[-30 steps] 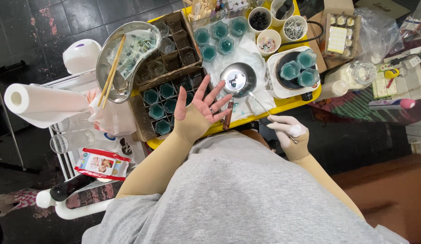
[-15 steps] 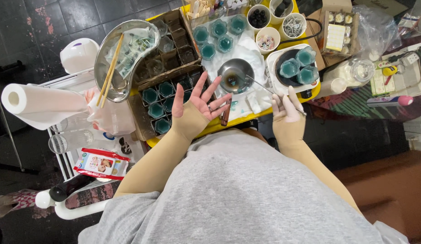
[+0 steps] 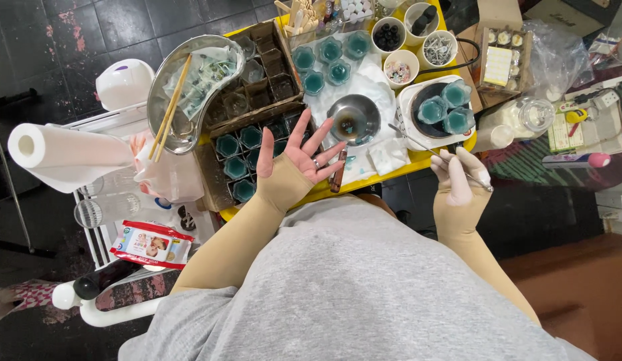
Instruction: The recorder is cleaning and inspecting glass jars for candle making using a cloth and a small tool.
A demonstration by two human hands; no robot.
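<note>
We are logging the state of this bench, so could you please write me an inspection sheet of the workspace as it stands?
Surface: yellow table, crowded, part covered by white cloth.
Job's things: thin metal rod in the right hand; small steel bowl with dark residue; teal-filled cups on a round dark plate; more in the cardboard divider box.
Clutter: steel tray with chopsticks, small white bowls, paper towel roll, snack packet.
Hands: left hand open, fingers spread, empty, over the box edge; right hand gloved, pinching the rod.
Cables: black cable behind the plate.
Surroundings: dark tiled floor, white rack at left.
</note>
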